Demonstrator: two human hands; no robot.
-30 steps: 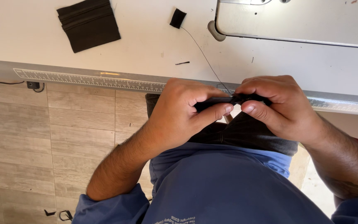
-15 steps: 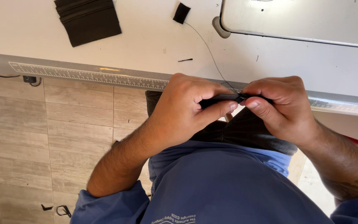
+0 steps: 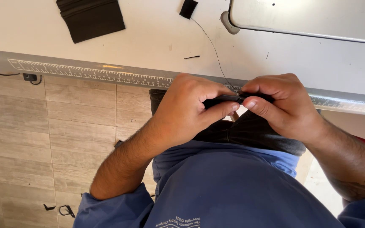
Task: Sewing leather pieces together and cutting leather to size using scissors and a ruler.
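I saw a white worktable (image 3: 148, 42) spanning the far side, a ruler strip (image 3: 85, 72) along its near edge, and beige tiled floor (image 3: 43, 139) at left.

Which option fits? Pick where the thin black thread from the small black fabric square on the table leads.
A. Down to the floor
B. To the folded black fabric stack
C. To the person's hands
C: the thin black thread runs from the small black fabric square down to the left hand and right hand, which pinch a black strip.
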